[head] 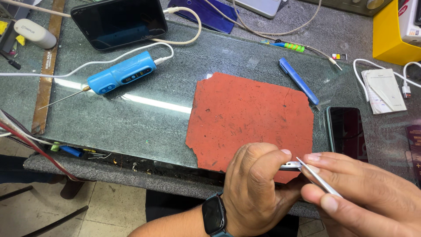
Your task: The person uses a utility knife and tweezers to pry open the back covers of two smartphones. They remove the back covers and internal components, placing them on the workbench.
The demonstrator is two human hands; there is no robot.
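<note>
The small silver metal part (290,166) sits at the near edge of the bench, over the near edge of the worn red rubber mat (245,116), pinched in the left hand (256,186); most of it is hidden by the fingers, so its shape cannot be told. Going from the left: a brown wooden ruler (46,74) lies at the far left of the glass-topped bench (131,118), with a small white oval case (35,33) beyond it. Next comes a blue pen-shaped powered tool (120,73) with a thin needle tip and a white cable, and behind it a black slab-shaped device (118,22). The left hand (a dark smartwatch (214,216) on its wrist) is closed around the silver part. A blue plastic prying tool (298,81) lies at the far right of the mat. The right hand (364,193) is closed on thin silver tweezers (318,177), whose tip touches the part. A dark phone (346,131) lies just beyond that hand, a folded white leaflet (383,90) farther right, and a yellow box (392,37) at the far right corner.
</note>
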